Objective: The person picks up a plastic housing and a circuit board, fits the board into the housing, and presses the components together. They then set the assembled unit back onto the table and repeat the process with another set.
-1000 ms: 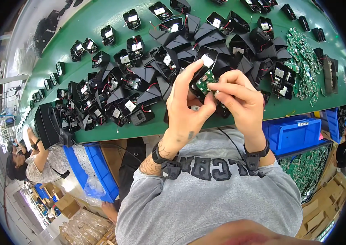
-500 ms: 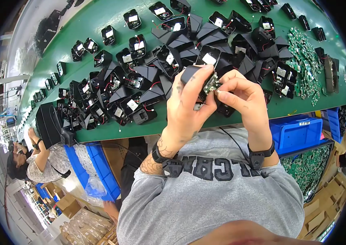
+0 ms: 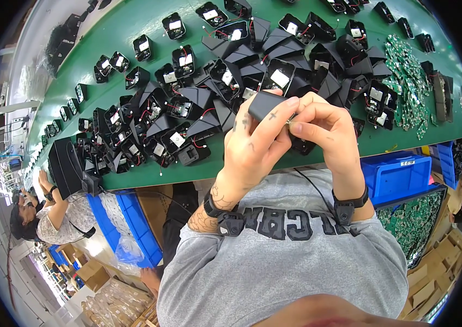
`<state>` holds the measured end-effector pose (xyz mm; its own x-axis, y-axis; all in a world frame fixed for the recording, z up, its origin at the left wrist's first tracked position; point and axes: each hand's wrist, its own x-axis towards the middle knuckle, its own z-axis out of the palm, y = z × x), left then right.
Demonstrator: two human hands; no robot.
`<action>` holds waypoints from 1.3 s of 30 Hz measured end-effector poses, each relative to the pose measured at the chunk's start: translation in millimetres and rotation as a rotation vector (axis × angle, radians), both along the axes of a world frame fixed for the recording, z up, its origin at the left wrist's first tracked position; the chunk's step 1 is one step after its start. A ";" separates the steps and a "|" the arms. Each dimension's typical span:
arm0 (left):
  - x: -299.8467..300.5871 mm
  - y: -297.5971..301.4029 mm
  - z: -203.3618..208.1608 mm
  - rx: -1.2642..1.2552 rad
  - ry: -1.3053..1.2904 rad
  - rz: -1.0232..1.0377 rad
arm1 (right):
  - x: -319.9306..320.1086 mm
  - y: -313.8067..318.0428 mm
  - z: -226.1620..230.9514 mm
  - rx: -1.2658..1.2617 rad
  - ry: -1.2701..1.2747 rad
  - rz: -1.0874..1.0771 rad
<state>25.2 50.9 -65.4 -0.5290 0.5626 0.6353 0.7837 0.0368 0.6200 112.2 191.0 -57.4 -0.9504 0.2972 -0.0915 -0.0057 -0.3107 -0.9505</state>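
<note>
A black plastic housing (image 3: pixel 265 104) is gripped in my left hand (image 3: pixel 250 141), held above the near side of the green table. Its smooth outer face is turned up, so the inside is mostly hidden. My right hand (image 3: pixel 329 128) meets it at the right edge, thumb and forefinger pinched together by the left fingertips. A small bit shows at that pinch, too small to name. Just beyond the hands lies an open black housing (image 3: pixel 280 76) with a white block inside.
Many black housings with red wires (image 3: pixel 179 106) crowd the green table (image 3: pixel 149 32). A heap of green circuit boards (image 3: pixel 408 87) lies at right. Blue bins (image 3: pixel 397 177) stand below the table edge. A co-worker (image 3: pixel 51 218) sits at far left.
The housing in my left hand has tilted, so its smooth outside now faces up and the circuit board seen in it before is hidden. My right hand stays pinched at its edge.
</note>
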 end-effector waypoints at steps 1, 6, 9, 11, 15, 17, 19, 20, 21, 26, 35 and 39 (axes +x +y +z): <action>0.1 0.8 0.3 0.018 -0.004 0.004 | -0.3 1.0 -0.2 0.008 -0.004 0.001; -1.0 1.9 -1.6 0.033 0.004 0.001 | 1.4 -0.4 0.0 0.039 0.011 -0.021; 1.1 1.7 -1.8 0.032 -0.006 0.016 | 2.4 -0.1 0.4 0.047 0.018 -0.022; 2.5 2.8 -2.1 0.035 -0.017 0.024 | 2.9 0.1 0.8 0.092 0.015 -0.030; 4.4 2.8 -1.4 0.062 -0.055 0.024 | 4.2 -0.3 0.3 0.154 0.034 -0.059; 3.4 4.0 -2.0 0.060 -0.032 0.020 | 3.6 2.0 1.1 0.104 0.016 -0.039; 3.6 2.9 -3.3 0.043 0.008 -0.016 | 3.7 3.3 0.8 0.111 0.012 -0.035; 3.8 2.4 -3.7 0.042 0.007 -0.016 | 4.0 3.5 0.6 0.116 0.007 -0.030; 3.9 2.0 -4.0 0.043 0.006 -0.024 | 4.2 3.9 0.9 0.116 0.006 -0.030; 3.0 -2.0 -0.2 0.010 -0.014 -0.038 | 3.9 6.6 -3.0 0.052 -0.019 0.036; 0.3 -8.8 -3.0 -0.081 -0.004 -0.125 | 3.8 2.4 -16.3 -0.178 -0.003 0.029; 0.5 -4.2 -4.5 -0.055 -0.003 -0.085 | 2.8 -0.7 -20.0 -0.160 0.013 -0.002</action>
<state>25.7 46.7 -69.9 -0.4797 0.6393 0.6010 0.7837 0.0042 0.6211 115.0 190.3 -77.4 -0.9512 0.2817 -0.1255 -0.0184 -0.4582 -0.8887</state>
